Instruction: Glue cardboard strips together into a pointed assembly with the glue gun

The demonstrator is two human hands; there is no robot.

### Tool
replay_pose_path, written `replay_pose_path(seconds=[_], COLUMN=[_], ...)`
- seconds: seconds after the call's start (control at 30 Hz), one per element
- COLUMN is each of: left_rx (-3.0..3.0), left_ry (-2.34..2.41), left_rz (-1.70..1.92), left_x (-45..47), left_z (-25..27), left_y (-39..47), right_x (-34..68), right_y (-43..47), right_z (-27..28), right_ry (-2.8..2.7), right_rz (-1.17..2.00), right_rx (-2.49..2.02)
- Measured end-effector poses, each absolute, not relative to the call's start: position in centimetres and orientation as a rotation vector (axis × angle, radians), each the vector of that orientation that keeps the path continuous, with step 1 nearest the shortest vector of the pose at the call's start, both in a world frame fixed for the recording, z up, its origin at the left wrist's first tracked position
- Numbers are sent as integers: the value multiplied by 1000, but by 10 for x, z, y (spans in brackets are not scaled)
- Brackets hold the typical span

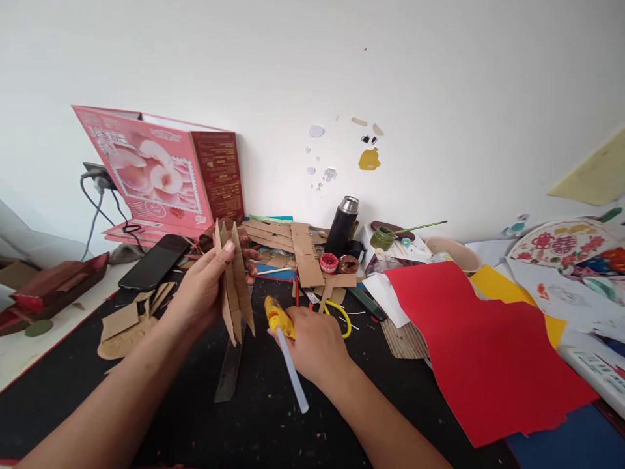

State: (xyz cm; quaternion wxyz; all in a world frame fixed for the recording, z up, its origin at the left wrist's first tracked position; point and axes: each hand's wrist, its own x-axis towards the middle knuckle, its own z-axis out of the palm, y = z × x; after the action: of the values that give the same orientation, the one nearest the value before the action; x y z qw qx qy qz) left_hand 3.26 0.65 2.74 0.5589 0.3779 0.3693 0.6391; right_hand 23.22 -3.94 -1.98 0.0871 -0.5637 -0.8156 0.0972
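My left hand (208,280) is closed around a folded cardboard piece (237,293) with pointed ends, held up over the dark table. The thumb presses on its near side and the fingertips show beyond it. Just to the right, my right hand (317,342) grips a yellow hot glue gun (278,318). A whitish glue stick (293,374) sticks out of its back end toward me. The gun's front is apart from the cardboard. Under the left hand's piece lies a metal ruler (228,374), partly covered.
A phone (153,262) and cardboard scraps (122,329) lie at left, before a pink box (161,169). Behind the hands are cardboard strips (305,254), paint jars (329,262) and a black flask (342,225). Red paper (478,352) covers the right side. Yellow-handled scissors (346,322) lie beyond my right hand.
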Motion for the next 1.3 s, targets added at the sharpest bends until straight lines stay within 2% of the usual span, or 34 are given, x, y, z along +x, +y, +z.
replay_pose_path(seconds=[0.47, 0.77, 0.9, 1.3], left_rx=[950, 1016, 1069, 1158], left_ry=[961, 957, 979, 943], left_rz=[1427, 1312, 1241, 929], left_x=[37, 35, 35, 46], left_z=[26, 21, 18, 14], left_y=[4, 5, 4, -5], right_x=[241, 233, 239, 249], right_y=[-41, -45, -43, -33], right_z=[-18, -20, -20, -13], right_ry=[-2511, -2547, -2523, -1678], right_rz=[439, 367, 465, 955], right_rx=[-1486, -1555, -1484, -1245])
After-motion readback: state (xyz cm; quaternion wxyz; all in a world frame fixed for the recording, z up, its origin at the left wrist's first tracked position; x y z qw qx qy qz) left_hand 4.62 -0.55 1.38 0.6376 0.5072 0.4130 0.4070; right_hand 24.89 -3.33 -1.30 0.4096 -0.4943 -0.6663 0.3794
